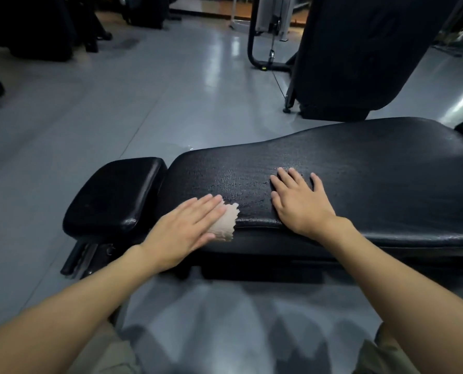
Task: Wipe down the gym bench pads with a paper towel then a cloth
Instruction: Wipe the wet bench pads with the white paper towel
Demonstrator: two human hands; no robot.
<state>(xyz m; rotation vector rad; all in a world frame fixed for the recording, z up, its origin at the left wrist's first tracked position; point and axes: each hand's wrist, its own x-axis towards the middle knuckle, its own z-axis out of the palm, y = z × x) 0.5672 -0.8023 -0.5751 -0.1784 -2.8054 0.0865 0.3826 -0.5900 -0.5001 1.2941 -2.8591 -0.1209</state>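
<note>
Head camera, looking down at your two bare forearms reaching forward over a grey gym floor [117, 103].

Your left hand [187, 225] lies flat, fingers straight and close together, pressing a crumpled beige paper towel [226, 225] against the near edge of the long black pad [373, 163]. Its grip is apart: nothing is curled round the towel, which sticks out from under your fingertips and folds over the pad's front rim.

Your right hand [299, 203] rests palm down on top of the same pad, to the right of the towel and apart from it. The fingers are spread and straight, so this grip is apart too and holds nothing.

The long pad runs from the middle of the view to the right edge, and its textured surface shows streaks between your hands. Just left of it, separated by a narrow gap, sits a small square black pad [114, 195].

Behind, at upper right, a tall dark upright pad [359, 49] stands on the floor beside a black metal machine frame [254, 49].
</note>
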